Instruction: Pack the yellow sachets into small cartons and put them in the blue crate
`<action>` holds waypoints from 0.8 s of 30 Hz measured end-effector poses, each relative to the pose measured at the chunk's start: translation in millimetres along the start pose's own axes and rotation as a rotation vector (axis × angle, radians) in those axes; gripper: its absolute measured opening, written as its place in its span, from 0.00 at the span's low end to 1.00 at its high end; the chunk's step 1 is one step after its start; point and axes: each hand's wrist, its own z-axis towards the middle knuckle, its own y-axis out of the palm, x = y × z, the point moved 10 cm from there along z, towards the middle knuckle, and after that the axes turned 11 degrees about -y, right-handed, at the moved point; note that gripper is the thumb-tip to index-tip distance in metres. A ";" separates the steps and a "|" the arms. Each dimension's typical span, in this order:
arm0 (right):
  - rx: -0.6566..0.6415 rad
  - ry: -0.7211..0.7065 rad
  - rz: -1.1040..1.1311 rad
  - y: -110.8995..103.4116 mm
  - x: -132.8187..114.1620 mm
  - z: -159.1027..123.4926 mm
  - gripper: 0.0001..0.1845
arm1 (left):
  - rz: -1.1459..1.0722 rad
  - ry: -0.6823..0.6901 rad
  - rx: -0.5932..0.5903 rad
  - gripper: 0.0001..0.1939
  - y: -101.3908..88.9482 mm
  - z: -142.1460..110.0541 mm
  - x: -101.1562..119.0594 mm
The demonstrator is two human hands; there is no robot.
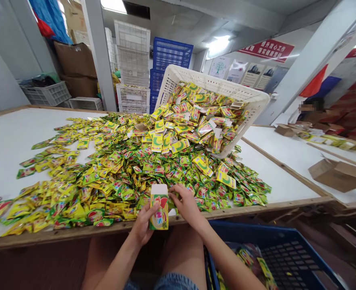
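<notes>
My left hand (144,222) is wrapped round a small yellow and green candy box (159,211) with fruit pictures, held at the table's front edge. The box's white top flap stands up. Just right of the box's top, my right hand (184,201) has its fingers bent and drawn together beside the pile. What those fingertips hold, if anything, is hidden. Around both hands lies a wide heap of yellow and green candy packets (105,189). Behind the heap, a tilted white basket (253,96) spills many small boxes (192,112) like the held one onto the packets.
A blue crate (298,249) with some packets stands below the table edge at my right. On the neighbouring table at the right lies an open cardboard box (340,173), with a person (310,110) beyond. White crates (132,64) and blue crates (171,54) are stacked behind.
</notes>
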 end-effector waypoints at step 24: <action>-0.047 0.156 0.175 -35.0 19.2 18.2 0.09 | 0.526 0.102 -0.013 0.21 14.9 17.9 10.3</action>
